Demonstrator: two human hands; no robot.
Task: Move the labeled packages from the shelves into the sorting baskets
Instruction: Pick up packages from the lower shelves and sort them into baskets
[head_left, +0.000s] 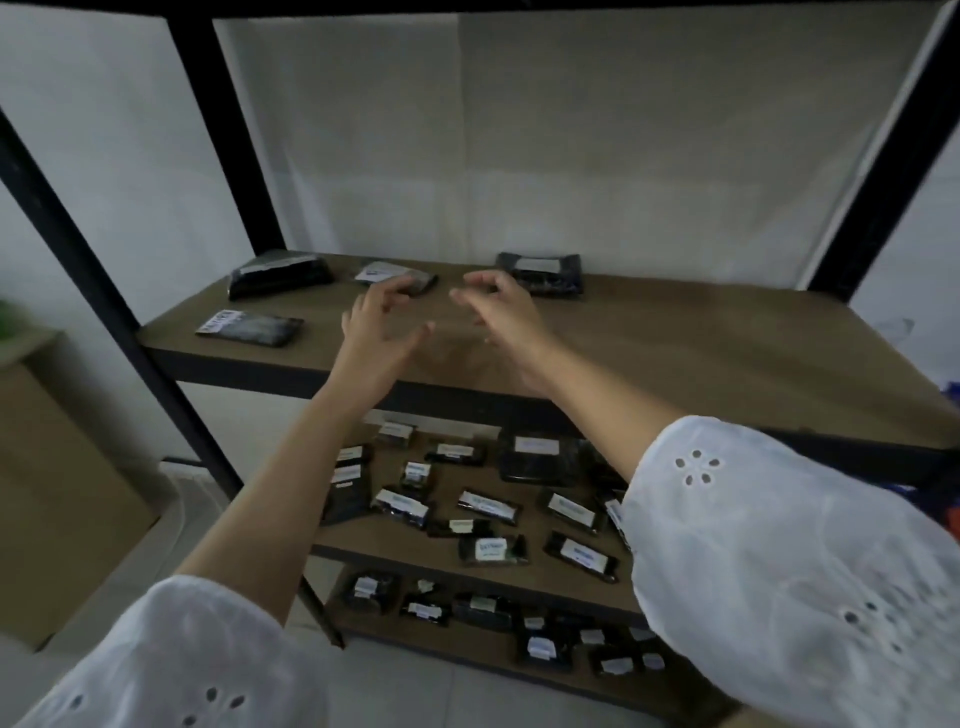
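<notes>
Small labeled package (400, 274) on the top shelf (675, 353), toward the far edge and a little left of centre, with its white label at the far-left end. Just in front of it the left hand (376, 325), fingers spread and loosely bent, tips over the package's near edge. Touching or not, impossible to tell, but no grasp on it. Right hand (501, 312) just to the right and level with the left, fingers likewise relaxed and slightly curled, holding nothing, above bare board.

Three more dark packages on the same board:
- long package (280, 273) at the far left corner
- flat package (249, 328) near the left front edge, striped label at its left end
- wide package (540, 273) at the far edge, just beyond the right hand

Below, the middle shelf (415, 551), strewn with many labeled packets (488, 506), small and dark, each with a white tag, at mixed angles. Under that, the bottom shelf (467, 649) with a further scatter of lower packets (423, 610), labels too blurred to read.

Black metal frame (78, 249) around the boards, uprights at left and right. White eyelet sleeves (779, 545) on both forearms, nearest the camera. Cardboard box (57, 493) on the left beside the frame. White wall (571, 130) behind everything.
</notes>
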